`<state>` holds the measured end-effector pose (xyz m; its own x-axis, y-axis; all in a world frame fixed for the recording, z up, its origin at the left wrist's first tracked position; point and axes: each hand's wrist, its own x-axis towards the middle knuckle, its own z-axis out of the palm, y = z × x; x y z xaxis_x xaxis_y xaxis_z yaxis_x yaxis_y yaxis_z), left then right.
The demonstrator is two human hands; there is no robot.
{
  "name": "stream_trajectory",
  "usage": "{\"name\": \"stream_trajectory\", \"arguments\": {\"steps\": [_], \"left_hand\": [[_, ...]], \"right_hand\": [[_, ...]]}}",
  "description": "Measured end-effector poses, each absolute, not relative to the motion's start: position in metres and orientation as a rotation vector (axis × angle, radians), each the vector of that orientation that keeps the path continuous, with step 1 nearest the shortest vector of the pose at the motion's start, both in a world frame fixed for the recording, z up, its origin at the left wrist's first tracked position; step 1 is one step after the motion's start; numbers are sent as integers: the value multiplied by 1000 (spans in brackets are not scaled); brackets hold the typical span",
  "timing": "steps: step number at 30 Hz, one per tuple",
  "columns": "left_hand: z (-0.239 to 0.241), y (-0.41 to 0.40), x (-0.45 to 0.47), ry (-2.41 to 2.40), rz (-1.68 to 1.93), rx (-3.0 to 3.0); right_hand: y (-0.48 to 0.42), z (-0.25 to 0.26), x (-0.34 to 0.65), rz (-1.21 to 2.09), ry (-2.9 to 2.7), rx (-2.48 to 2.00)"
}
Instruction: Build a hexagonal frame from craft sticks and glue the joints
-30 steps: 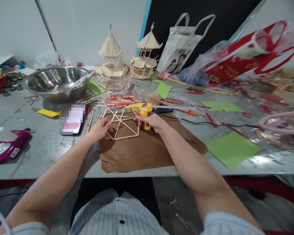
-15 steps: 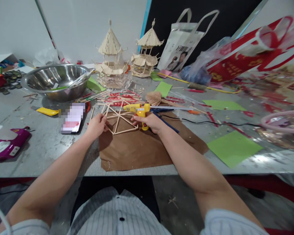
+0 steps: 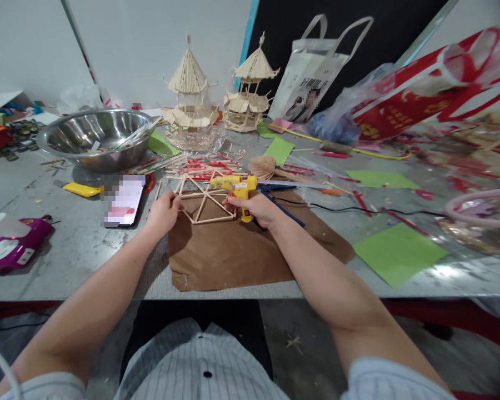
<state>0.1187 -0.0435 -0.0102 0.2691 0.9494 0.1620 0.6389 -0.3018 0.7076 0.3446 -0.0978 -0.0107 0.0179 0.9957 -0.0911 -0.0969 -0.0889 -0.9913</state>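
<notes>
Left hand (image 3: 163, 213) pinches the stick frame (image 3: 203, 200) at its left edge, over brown paper (image 3: 233, 253). Right hand (image 3: 256, 206) grips the yellow glue gun (image 3: 236, 186), fingers closed round the handle, nozzle over the frame.

Stick frame (image 3: 202, 203) on paper sheet (image 3: 250, 250); bowl (image 3: 95, 136) behind-left.

Single view, from a camera worn on the person's head. It faces forward and down, over the striped shirt (image 3: 191, 369) at the bottom edge, onto the grey table (image 3: 66, 250). The left hand (image 3: 163, 212) and right hand (image 3: 258, 208) lie near mid-frame, close to the lens. The white wall (image 3: 141, 50) closes the top edge
</notes>
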Motion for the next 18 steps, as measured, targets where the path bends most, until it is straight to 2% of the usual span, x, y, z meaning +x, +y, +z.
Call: {"name": "stream_trajectory", "arguments": {"steps": [8, 18], "left_hand": [[-5, -49, 121, 1460, 687, 2247], [-9, -47, 119, 1453, 658, 2304]], "right_hand": [[-102, -6, 341, 1381, -1078, -1194], [-100, -7, 350, 1095, -1291, -1205]]}}
